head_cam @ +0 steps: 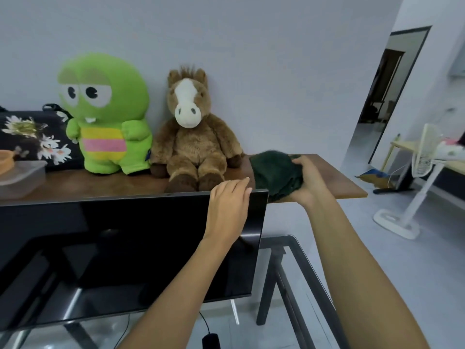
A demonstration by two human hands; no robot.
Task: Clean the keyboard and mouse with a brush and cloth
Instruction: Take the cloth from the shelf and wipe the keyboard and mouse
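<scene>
1. The left hand (227,210) rests on the top corner of the dark monitor (125,248), fingers straight and holding nothing.
2. Just beyond and to its right, the right hand (308,181) grips the dark green cloth (274,173), a bunched lump with no clear long axis, on the wooden shelf (334,180).
3. Keyboard, mouse and brush are not visible.
4. Left of both hands sit a brown plush horse (193,137) and a green plush toy (105,114); behind them is a grey wall, and far right a white fan (425,157).

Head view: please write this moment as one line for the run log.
right hand: grips dark green cloth on shelf | left hand: open, by monitor top edge
</scene>
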